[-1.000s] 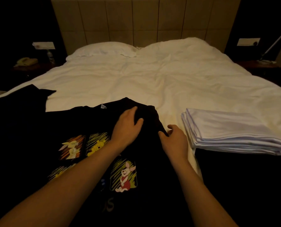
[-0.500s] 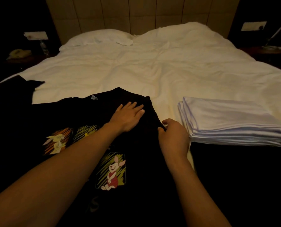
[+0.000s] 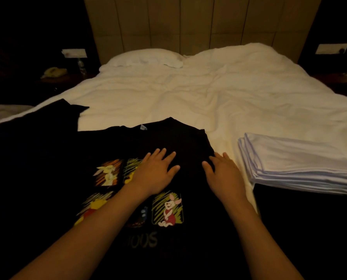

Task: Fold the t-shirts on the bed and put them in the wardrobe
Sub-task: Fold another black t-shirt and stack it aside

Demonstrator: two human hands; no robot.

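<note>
A black t-shirt (image 3: 184, 138) with cartoon prints lies face up on the near part of the white bed (image 3: 188, 93), its collar pointing away from me. Its right sleeve is folded in over the chest. My left hand (image 3: 155, 171) lies flat with spread fingers on the shirt just above the prints. My right hand (image 3: 223, 174) rests flat with straight fingers on the folded right edge of the shirt. More dark fabric (image 3: 53, 116) lies to the left, its sleeve on the white sheet.
A stack of folded white cloth (image 3: 302, 166) sits on the bed to the right of the shirt. A pillow (image 3: 146, 57) lies by the padded headboard (image 3: 199, 23). A nightstand with a phone (image 3: 54, 72) stands far left.
Both hands let go of the folded-in sleeve and now lie flat on the shirt. My left hand slid back toward the prints; my right hand opened from a pinch.
</note>
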